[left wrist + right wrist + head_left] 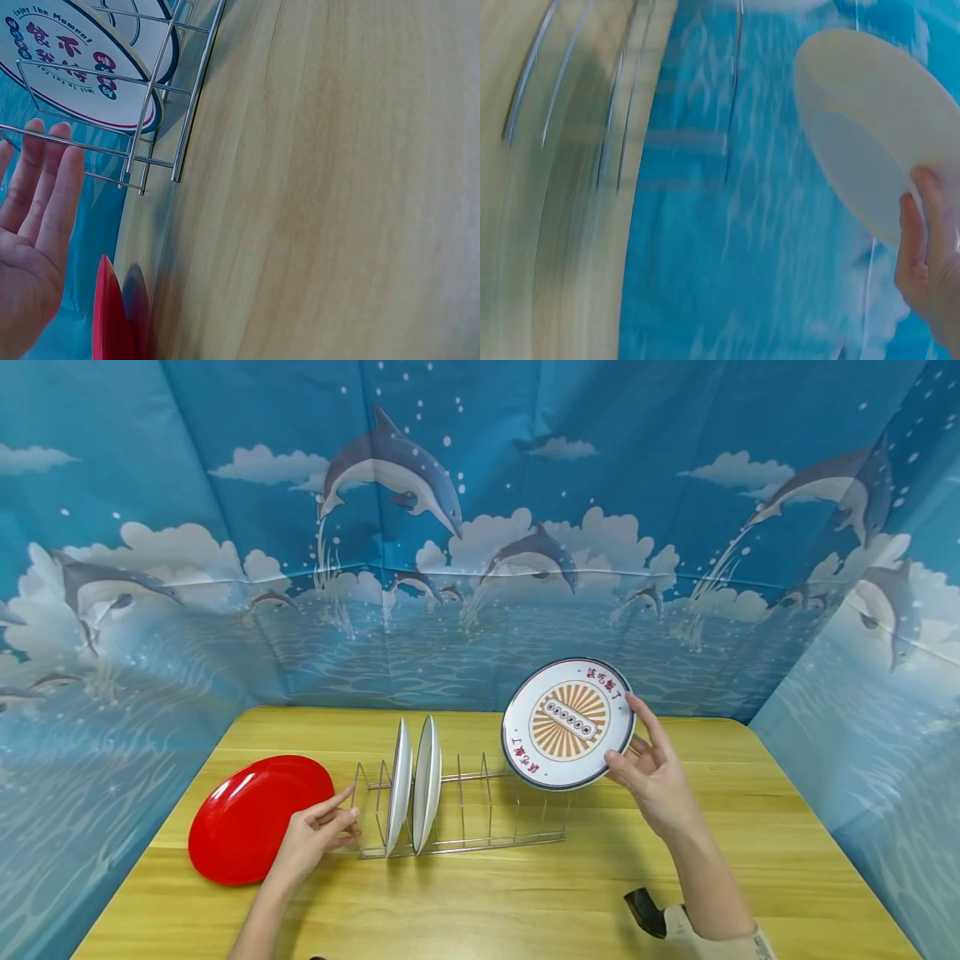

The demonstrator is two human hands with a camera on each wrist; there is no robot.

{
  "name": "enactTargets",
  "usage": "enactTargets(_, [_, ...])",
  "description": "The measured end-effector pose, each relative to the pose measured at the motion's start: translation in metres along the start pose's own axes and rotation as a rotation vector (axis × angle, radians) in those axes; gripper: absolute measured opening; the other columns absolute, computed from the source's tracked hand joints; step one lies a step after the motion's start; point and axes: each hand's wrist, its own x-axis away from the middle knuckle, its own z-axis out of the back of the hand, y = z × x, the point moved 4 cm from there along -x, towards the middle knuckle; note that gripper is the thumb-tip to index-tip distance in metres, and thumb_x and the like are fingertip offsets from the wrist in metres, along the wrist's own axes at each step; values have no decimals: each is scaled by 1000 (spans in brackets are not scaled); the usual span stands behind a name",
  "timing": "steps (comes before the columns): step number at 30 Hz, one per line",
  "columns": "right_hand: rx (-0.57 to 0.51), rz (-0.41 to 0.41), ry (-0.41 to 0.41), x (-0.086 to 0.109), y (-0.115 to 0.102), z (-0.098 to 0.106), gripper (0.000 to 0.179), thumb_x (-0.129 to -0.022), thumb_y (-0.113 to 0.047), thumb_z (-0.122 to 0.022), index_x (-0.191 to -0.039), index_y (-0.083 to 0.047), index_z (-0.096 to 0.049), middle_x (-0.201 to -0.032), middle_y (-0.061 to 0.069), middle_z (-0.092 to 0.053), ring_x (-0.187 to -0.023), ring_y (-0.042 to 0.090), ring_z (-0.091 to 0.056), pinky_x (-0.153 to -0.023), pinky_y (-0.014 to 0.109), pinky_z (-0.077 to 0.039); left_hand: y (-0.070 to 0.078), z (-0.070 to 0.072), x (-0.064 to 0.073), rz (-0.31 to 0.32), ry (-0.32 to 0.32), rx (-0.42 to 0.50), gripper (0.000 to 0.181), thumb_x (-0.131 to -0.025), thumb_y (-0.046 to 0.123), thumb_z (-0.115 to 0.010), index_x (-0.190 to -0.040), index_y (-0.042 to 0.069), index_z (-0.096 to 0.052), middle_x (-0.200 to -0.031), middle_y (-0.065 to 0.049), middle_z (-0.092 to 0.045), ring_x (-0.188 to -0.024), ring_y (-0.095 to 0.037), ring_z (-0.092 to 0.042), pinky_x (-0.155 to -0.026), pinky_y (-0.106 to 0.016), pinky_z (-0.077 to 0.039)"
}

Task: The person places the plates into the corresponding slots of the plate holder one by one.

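Observation:
My right hand holds a white plate by its right edge, above the right end of the wire dish rack. The plate has a dark rim, red characters and an orange sunburst design. In the right wrist view its plain underside shows, with fingers against it. My left hand grips the left end wire of the rack with its fingertips; the thumb is not visible in the left wrist view. Two plates stand upright side by side in the rack: the left plate and the right plate.
A red oval plate lies left of the rack, near my left forearm. Beside my right forearm is a black object. The wooden table meets a blue dolphin-print curtain behind and at the sides.

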Motion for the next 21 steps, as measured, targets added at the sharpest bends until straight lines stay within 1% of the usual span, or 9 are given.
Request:
enactTargets(3, [43,-34,-46,0,4,-20,73,-89,7,-50,-147,-20,-16,-131,16,-35,-102,13,-57,-78,25,-54,0,0,0,-2,2,2,55,-87,15,-62,-135,-1,-41,-82,-12,-62,-72,-17,-63,-72,-37,-56])
enactTargets(6, [77,-51,-86,1,9,-39,74,-88,6,-54,-147,-19,-17,-128,22,-37,-104,15,-57,-78,28,-54,0,0,0,2,5,-3,55,-88,16,-62,-135,-1,-41,-81,-11,-63,-72,-16,-63,-72,-37,-56])
enactTargets(11, [144,-32,-140,1,18,-67,75,-85,4,-59,-146,-14,-21,-122,30,-41,-100,17,-57,-77,28,-55,1,0,-1,25,11,2,54,-88,15,-62,-136,2,-42,-82,-12,-63,-72,-16,-62,-73,-37,-56])
enactTargets(14, [206,-4,-149,0,24,-81,74,-83,4,-61,-145,-11,-23,-116,31,-46,-94,17,-58,-74,27,-55,1,0,-1,33,14,5,53,-88,15,-62,-135,2,-43,-83,-12,-63,-73,-15,-63,-73,-37,-56])
enactTargets(16, [247,9,-148,0,27,-90,74,-82,6,-62,-145,-10,-25,-112,30,-48,-92,18,-58,-75,27,-55,1,0,-1,36,16,5,53,-88,15,-62,-135,2,-43,-84,-12,-63,-73,-15,-63,-73,-37,-56])
enactTargets(21, [294,-1,-148,-1,34,-112,75,-79,10,-63,-143,-11,-30,-110,28,-49,-93,31,-56,-71,31,-56,2,0,-1,30,10,1,53,-88,15,-62,-136,2,-42,-85,-15,-63,-73,-15,-62,-74,-37,-56])
